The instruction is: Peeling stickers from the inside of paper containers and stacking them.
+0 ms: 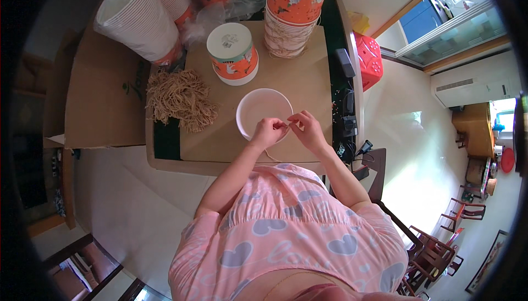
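1. Two bare hands meet fingertip to fingertip: the left hand (269, 131) and the right hand (309, 133), thumbs and forefingers pinched together with hardly any gap.
2. Between those pinches is a thin, pale cord (269, 154); the bit at the fingertips is so small that its exact shape cannot be told.
3. One tail of the cord shows below the left hand, hanging toward the body and curving to the right on the near side of the grip.
4. Directly beneath and just beyond the grip, a white tub (260, 106) stands upright, its round mouth facing up and its long axis vertical. The hands cover part of its near right rim.
5. Under the tub lies a brown cardboard sheet (206, 144), reaching out on both sides of the grip.
6. Left of the grip and a little farther away, a loose heap of tan cords (181, 100) lies tangled.
7. Beyond the grip, slightly left, an orange and green tub (233, 56) stands upside down, base up.
8. Farther out, slightly right, rises a tall stack of tubs (294, 12), its lower part wound with cord.
9. Far beyond to the left, nested white tubs (135, 18) lean in clear plastic.
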A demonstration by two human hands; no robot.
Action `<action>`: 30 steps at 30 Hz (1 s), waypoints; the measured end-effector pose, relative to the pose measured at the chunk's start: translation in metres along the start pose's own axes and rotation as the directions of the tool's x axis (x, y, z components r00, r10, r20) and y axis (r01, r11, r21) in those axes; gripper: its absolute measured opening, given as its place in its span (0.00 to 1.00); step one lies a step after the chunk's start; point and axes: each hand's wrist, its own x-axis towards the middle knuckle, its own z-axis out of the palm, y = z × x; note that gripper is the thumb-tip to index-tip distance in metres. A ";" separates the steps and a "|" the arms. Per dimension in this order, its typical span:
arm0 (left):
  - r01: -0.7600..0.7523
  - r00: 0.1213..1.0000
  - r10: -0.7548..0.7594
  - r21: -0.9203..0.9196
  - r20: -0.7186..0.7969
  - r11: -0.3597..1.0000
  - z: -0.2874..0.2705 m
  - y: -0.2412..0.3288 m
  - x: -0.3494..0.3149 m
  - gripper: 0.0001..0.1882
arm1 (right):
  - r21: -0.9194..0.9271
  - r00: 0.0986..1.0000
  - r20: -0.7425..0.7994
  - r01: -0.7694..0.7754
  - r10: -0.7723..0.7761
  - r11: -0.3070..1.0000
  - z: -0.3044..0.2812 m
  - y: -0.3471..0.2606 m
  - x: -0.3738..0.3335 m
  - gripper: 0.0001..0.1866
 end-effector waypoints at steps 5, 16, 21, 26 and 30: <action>0.036 0.999 -0.029 -0.164 0.045 0.986 0.001 -0.006 0.005 0.06 | -0.027 0.996 0.080 0.040 -0.038 0.999 -0.010 -0.010 0.002 0.06; -0.112 0.991 0.100 -0.158 -0.085 0.981 -0.003 -0.003 0.001 0.09 | 0.030 0.998 0.057 0.011 -0.013 0.999 -0.003 0.002 0.005 0.04; -0.155 0.982 0.146 -0.068 -0.123 0.986 0.000 -0.007 0.001 0.05 | 0.055 0.998 0.058 0.006 -0.009 0.998 0.003 0.011 0.004 0.04; -0.143 0.982 0.126 -0.117 -0.144 0.983 0.001 -0.005 0.002 0.05 | 0.277 0.984 0.097 -0.168 0.147 0.946 0.002 0.013 0.004 0.07; -0.143 0.982 0.127 -0.110 -0.139 0.984 0.001 -0.004 0.001 0.05 | 0.173 0.990 0.104 -0.109 0.092 0.979 0.000 0.011 0.004 0.08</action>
